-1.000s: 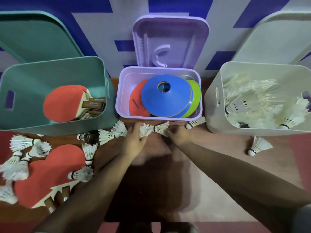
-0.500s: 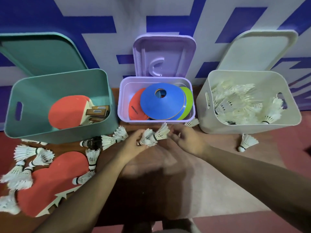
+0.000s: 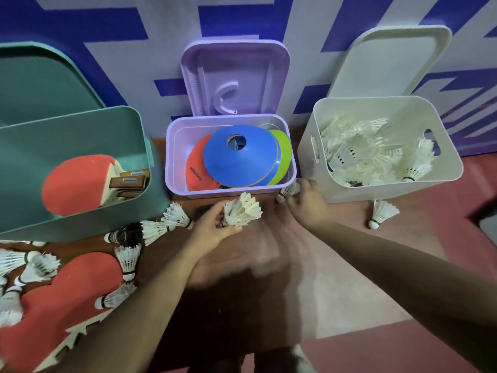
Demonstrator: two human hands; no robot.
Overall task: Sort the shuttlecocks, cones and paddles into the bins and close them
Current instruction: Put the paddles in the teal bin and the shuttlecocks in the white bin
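We see a bunch of shuttlecocks [image 3: 243, 212] held just in front of the purple bin [image 3: 177, 157], feathers pointing up and away from us. The left hand [image 3: 212, 230] grips it, fingers and thumb curled round the cork ends. Just to the right, a single shuttlecock [image 3: 290, 190] lies at the front right corner of the purple bin, in the gap before the white bin [image 3: 376, 193]. The right hand [image 3: 308, 204] reaches to it and its fingers touch it, but the blur keeps us from telling whether they have closed round it.

Inside the purple bin lie flat cones: a blue cone [image 3: 242, 162] on top, an orange cone [image 3: 196, 168] under its left edge and a green cone [image 3: 284, 152] under its right. The purple lid [image 3: 236, 76] stands upright behind it against the wall [image 3: 161, 30]. The white bin holds a heap of shuttlecocks [image 3: 371, 154], and the white lid [image 3: 390, 60] leans on the wall behind. One lone shuttlecock [image 3: 380, 214] lies on the floor [image 3: 336, 278] in front of that bin.

To the left, the teal bin [image 3: 80, 224] holds red paddles [image 3: 78, 184], with the teal lid [image 3: 40, 84] leaning behind it. More loose shuttlecocks [image 3: 166, 222] lie along its front and over two red paddles on the floor [image 3: 67, 297].
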